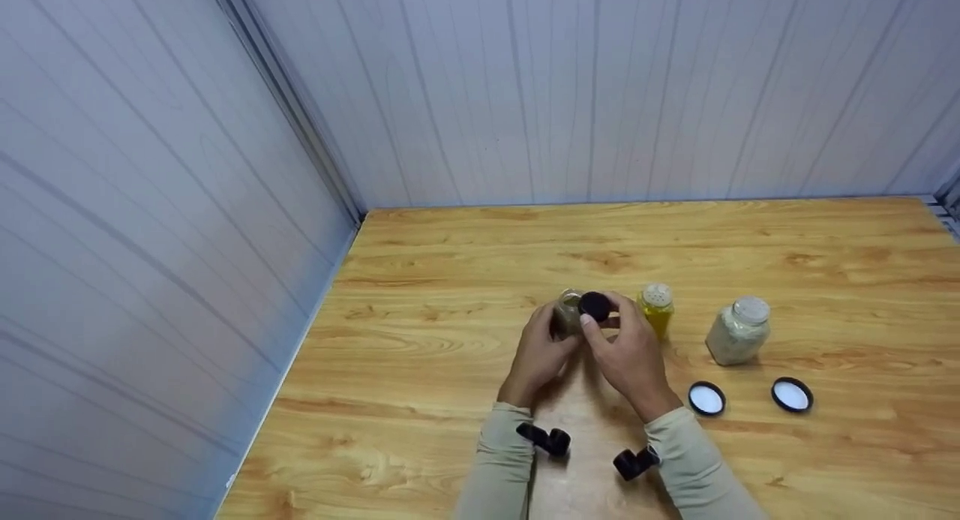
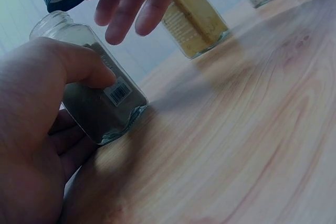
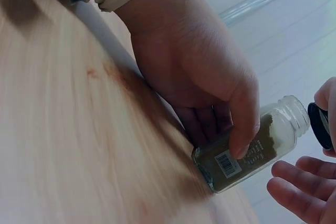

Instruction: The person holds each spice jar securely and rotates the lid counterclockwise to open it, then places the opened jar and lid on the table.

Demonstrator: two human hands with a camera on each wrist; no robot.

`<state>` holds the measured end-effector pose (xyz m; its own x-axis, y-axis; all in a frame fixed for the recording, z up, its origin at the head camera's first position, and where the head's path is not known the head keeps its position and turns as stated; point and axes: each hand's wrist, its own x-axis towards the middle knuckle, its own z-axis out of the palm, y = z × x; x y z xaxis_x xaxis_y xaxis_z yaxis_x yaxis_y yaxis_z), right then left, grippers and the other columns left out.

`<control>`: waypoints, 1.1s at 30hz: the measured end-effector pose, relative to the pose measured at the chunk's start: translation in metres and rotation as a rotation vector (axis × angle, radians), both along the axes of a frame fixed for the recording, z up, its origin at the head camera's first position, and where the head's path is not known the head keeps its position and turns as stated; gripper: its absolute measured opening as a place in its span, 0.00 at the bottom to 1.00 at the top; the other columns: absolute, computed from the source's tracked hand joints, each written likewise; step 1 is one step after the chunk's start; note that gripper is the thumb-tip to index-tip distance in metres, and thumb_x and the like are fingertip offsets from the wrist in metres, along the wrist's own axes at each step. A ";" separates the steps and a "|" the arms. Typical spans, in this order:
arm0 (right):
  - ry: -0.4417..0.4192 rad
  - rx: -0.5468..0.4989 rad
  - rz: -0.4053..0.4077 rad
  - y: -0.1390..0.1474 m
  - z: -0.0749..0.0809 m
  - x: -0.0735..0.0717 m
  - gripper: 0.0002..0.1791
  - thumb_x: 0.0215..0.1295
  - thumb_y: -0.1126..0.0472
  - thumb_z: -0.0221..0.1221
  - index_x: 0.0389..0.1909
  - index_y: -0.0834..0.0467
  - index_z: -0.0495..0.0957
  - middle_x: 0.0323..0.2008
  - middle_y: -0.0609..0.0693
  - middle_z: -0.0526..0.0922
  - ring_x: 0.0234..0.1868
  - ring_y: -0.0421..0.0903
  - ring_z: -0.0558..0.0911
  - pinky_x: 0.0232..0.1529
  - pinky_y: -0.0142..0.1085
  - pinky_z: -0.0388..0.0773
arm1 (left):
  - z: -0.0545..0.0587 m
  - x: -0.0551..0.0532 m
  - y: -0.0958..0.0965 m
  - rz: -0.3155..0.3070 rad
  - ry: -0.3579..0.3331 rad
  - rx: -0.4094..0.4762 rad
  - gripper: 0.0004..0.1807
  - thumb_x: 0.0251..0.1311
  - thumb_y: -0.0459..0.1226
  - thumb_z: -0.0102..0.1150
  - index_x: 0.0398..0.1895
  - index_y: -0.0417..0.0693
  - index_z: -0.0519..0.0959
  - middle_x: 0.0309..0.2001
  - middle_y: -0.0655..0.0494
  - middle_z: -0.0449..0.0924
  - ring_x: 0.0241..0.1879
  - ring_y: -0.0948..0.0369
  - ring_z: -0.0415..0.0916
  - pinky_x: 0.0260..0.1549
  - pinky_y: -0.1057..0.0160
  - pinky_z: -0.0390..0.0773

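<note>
My left hand (image 1: 540, 347) grips a glass spice jar (image 2: 107, 103) of greenish-brown powder, its thumb across the side above a barcode label. The jar tilts, its lower edge close to the table and its threaded neck uncovered. Between thumb and fingers, my right hand (image 1: 630, 351) pinches a black screw lid (image 1: 595, 307) right at the jar's mouth. Its pale underside shows in the left wrist view. The other fingers of the right hand (image 2: 134, 3) stretch out beside the jar. In the right wrist view the lid (image 3: 320, 124) is partly cut off.
Just right of my hands stands a jar with yellow contents (image 1: 658, 317) and a perforated top. Farther right is a jar of pale flakes (image 1: 737, 336), also with a perforated top. Two black lids, one nearer (image 1: 707, 398) and one farther right (image 1: 792, 395), lie white side up.
</note>
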<state>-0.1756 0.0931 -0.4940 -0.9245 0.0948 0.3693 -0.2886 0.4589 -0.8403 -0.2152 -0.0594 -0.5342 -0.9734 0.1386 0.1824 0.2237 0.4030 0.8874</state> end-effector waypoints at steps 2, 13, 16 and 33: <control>0.020 0.002 -0.004 0.002 -0.001 0.001 0.27 0.68 0.50 0.64 0.61 0.59 0.74 0.53 0.54 0.79 0.43 0.49 0.83 0.35 0.39 0.82 | 0.001 0.000 0.000 -0.001 0.000 -0.001 0.32 0.57 0.37 0.69 0.68 0.49 0.73 0.62 0.54 0.74 0.63 0.60 0.69 0.64 0.61 0.66; 0.094 -0.018 -0.013 0.011 -0.004 0.008 0.23 0.64 0.52 0.67 0.54 0.61 0.79 0.46 0.50 0.82 0.41 0.46 0.84 0.31 0.32 0.80 | 0.001 0.001 -0.002 -0.004 -0.009 -0.016 0.32 0.58 0.35 0.66 0.68 0.46 0.72 0.62 0.52 0.74 0.63 0.58 0.69 0.64 0.59 0.67; 0.092 -0.013 -0.019 0.012 -0.004 0.011 0.22 0.64 0.53 0.68 0.53 0.60 0.79 0.45 0.50 0.83 0.40 0.45 0.84 0.31 0.31 0.80 | 0.002 0.001 -0.002 -0.002 -0.010 -0.021 0.32 0.58 0.35 0.66 0.68 0.46 0.72 0.62 0.52 0.74 0.63 0.58 0.69 0.64 0.59 0.67; 0.081 -0.046 -0.033 0.015 -0.012 0.017 0.19 0.57 0.60 0.72 0.47 0.60 0.78 0.40 0.50 0.84 0.32 0.46 0.83 0.30 0.33 0.80 | 0.001 0.001 -0.003 -0.023 0.030 -0.029 0.32 0.58 0.34 0.68 0.67 0.45 0.72 0.59 0.50 0.75 0.61 0.56 0.71 0.62 0.57 0.70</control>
<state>-0.1588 0.1082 -0.5062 -0.8878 0.1433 0.4373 -0.3417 0.4312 -0.8351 -0.2144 -0.0623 -0.5333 -0.9641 0.1667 0.2068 0.2593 0.4230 0.8682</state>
